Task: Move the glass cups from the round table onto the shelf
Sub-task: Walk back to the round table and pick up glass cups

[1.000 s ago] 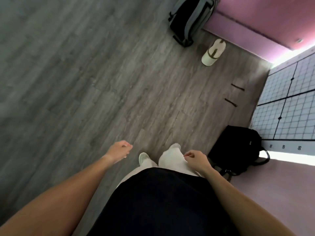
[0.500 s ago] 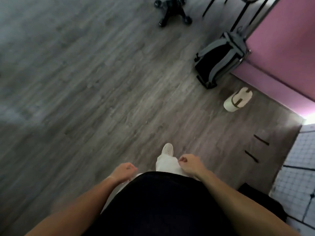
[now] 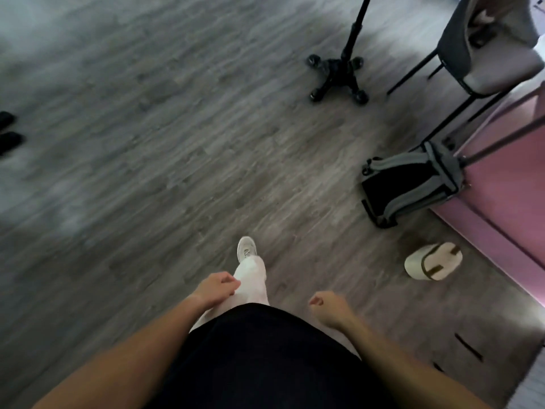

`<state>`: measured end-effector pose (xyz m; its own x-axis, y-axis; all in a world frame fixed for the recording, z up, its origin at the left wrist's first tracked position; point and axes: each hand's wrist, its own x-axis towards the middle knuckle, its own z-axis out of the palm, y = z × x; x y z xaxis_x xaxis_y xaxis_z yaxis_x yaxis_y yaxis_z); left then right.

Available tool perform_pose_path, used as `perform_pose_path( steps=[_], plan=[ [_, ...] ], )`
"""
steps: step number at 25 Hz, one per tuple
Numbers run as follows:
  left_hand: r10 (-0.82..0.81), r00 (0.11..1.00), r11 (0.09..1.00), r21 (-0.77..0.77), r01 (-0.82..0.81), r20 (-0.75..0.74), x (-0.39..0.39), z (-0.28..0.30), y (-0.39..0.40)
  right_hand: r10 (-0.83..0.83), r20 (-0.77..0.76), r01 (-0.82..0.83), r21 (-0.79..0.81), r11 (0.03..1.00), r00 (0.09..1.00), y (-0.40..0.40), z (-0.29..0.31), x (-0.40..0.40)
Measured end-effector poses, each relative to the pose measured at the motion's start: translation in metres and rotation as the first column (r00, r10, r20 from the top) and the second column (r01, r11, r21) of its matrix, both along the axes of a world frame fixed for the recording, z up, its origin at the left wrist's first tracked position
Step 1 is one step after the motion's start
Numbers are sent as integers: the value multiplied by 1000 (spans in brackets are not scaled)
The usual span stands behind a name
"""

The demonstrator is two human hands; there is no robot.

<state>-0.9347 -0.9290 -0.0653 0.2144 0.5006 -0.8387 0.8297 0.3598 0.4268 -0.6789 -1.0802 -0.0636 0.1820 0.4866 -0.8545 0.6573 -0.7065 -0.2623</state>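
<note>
Glass cups, round bench and shelf all lie outside this view, so their place relative to my hands cannot be told. No brand, label or writing can be read on anything shown; the frame is slightly blurred.

My left hand hangs beside my white trouser leg, fingers loosely curled, grasping nothing. My right hand hangs on the other side of my dark top, fingers likewise loosely curled round nothing. Both grips are idle and well apart from every object on the floor.

My white shoe is planted ahead on the grey wood-grain floor. Further ahead stands a black pole on a wheeled base. To the right, a grey chair on thin black legs stands partly over a pink mat. A grey-and-black backpack rests against the mat's edge, near the chair legs. A cream cap lies on the floor just beside the mat, between the backpack and my right hand. Two dark objects sit at the left edge, too cut off to identify.
</note>
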Motion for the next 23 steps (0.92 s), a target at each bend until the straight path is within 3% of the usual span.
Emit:
perform_pose_path(
  steps=[5, 8, 11, 16, 20, 23],
  plan=[
    [-120, 993, 991, 58, 119, 8, 44, 3, 134, -85, 43, 87, -41, 995, 995, 112, 2, 37],
    [-243, 970, 966, 88, 241, 5, 68, 9, 212, -288, 114, 275, 121, 954, 951, 187, 12, 64],
    [-328, 944, 940, 90, 328, -15, 96, 13, 272, -439, 67, 423, 171, 890, 896, 245, 18, 84],
    [-432, 902, 901, 54, 431, 9, 158, 15, 361, -392, -4, 392, 20, 920, 920, 319, 8, 112],
    [-399, 915, 912, 75, 402, -52, 220, 9, 444, -486, -23, 486, 95, 869, 874, 411, 5, 189],
    [-395, 913, 911, 82, 403, -101, 272, 8, 507, -452, -42, 453, 65, 889, 891, 476, 12, 259]
  ],
)
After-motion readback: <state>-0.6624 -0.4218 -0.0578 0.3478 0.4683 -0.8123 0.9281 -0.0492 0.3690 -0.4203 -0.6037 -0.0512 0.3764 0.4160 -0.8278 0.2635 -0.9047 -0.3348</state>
